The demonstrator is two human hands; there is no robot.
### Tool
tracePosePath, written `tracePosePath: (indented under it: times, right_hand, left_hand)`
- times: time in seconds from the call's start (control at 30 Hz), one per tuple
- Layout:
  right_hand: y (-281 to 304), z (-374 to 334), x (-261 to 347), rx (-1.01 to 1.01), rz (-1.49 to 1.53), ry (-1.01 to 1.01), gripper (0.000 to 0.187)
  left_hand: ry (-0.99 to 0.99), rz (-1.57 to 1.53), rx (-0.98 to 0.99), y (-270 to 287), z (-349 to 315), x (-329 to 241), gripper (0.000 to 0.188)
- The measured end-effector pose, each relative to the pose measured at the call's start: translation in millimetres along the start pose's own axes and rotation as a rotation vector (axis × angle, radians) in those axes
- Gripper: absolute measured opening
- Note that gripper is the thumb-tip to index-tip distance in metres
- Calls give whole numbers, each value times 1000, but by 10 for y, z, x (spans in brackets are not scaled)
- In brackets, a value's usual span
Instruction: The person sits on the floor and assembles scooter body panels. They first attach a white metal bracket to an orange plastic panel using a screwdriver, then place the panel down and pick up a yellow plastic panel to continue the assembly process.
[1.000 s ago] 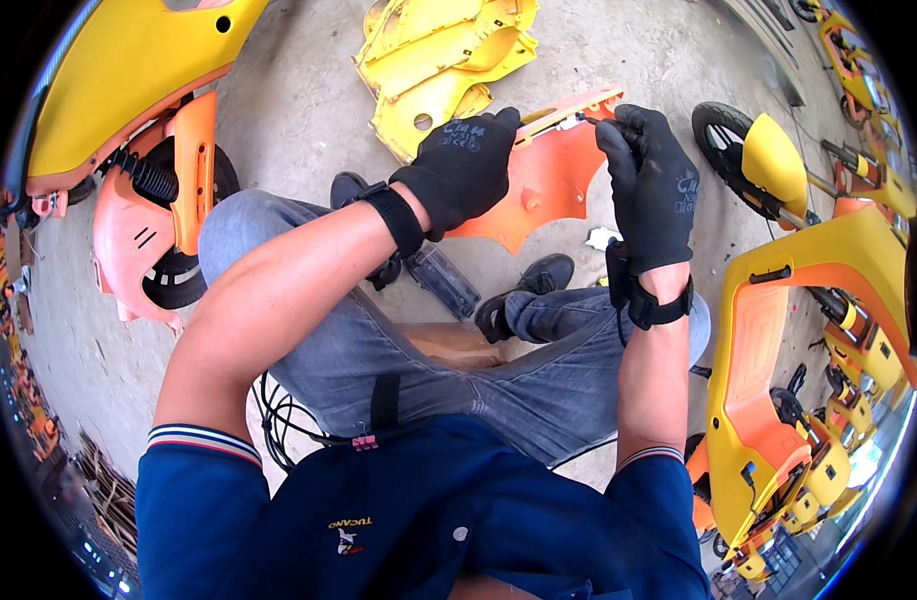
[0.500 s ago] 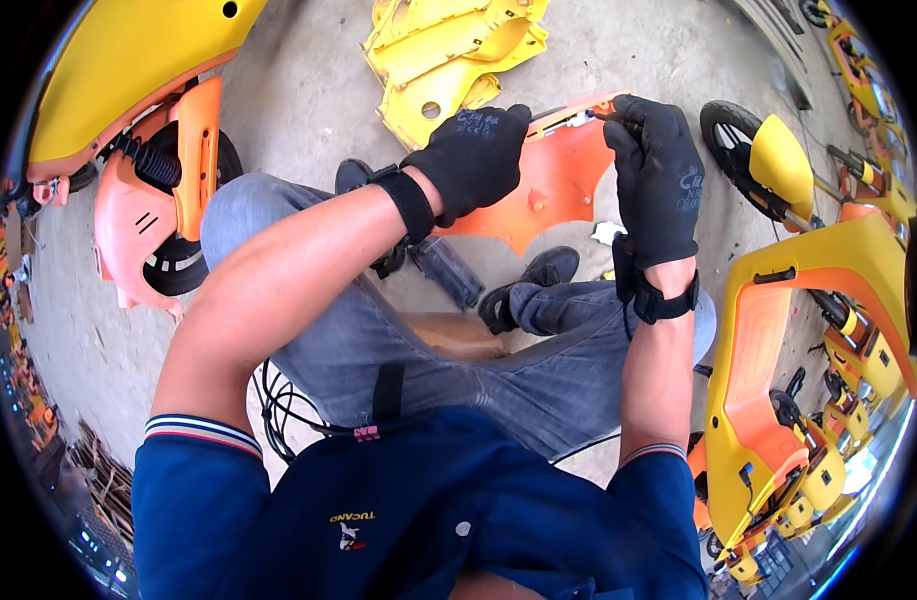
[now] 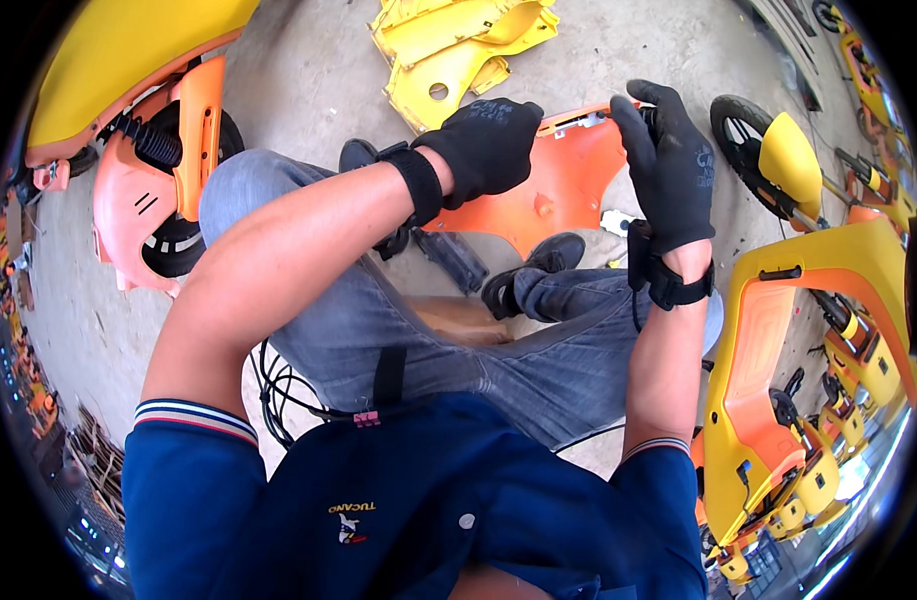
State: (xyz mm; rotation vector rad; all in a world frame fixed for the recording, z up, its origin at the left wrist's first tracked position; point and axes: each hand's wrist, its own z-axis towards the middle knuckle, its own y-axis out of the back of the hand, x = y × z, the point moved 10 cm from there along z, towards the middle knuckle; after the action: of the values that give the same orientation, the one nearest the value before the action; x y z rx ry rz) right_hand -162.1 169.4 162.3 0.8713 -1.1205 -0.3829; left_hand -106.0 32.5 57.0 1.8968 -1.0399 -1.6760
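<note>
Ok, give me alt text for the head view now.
Black-gloved left hand grips an orange panel; the right hand is at the panel's right end. Yellow panels lie beyond on the concrete floor, and yellow-and-orange scooter bodies stand at either side.

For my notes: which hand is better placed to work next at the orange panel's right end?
Right, probably: the right hand is beside that end of the orange panel, while the left hand grips its left side.

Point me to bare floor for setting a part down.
Bare concrete lies between the yellow panels and the right-hand wheel, and left of those panels. It's crowded around the shoes, just below the orange panel in the picture.
</note>
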Motion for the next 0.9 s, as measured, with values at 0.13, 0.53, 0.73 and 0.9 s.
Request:
tracePosePath:
  times: [0.13,0.53,0.73,0.9]
  right_hand:
    - [-34,-27,8,33,21,151,24]
    - [-47,-25,23,91,-8,115,24]
    - [-121,-21,-158,159,-127,-126,25]
    - [-148,-23,-86,107,-81,55,23]
  left_hand:
    - [39,-39,60,-2,14,-8,46]
    - [71,-33,158,-58,1,-25,48]
    - [80,-10,189,-104,-17,3,49]
    - [30,21,167,-138,-5,-7,48]
